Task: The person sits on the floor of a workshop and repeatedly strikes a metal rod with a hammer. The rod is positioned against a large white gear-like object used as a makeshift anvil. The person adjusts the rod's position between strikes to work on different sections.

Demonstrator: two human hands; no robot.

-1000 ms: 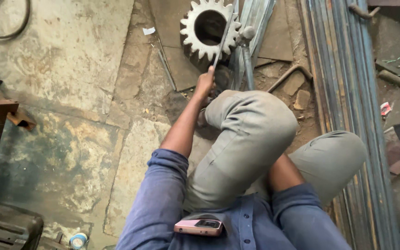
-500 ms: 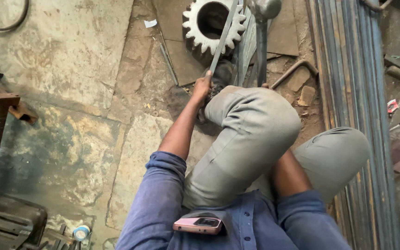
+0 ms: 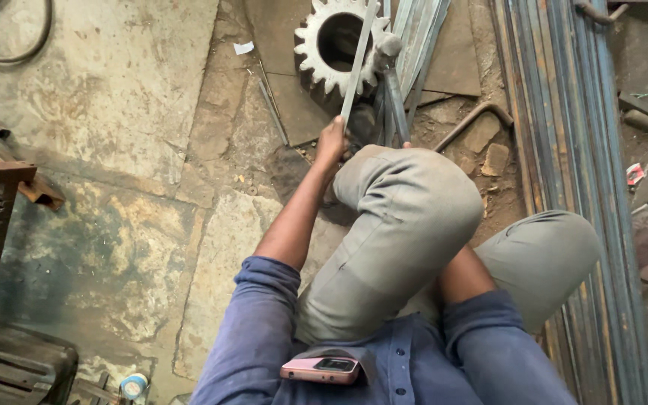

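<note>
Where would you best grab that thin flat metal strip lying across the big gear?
Probably at its near, lower end, coming from the left, as the left hand does. The strip slants up across the gear, so that end sticks out free; rods crowd its right side.

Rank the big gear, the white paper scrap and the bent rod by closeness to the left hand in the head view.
From the left hand:
1. Big gear, just above it.
2. Bent rod, off to the right.
3. White paper scrap, upper left; close to the rod's distance, hard to call.

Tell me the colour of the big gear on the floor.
Pale, dusty grey-white gear with a dark bore, seen from the head view.
</note>
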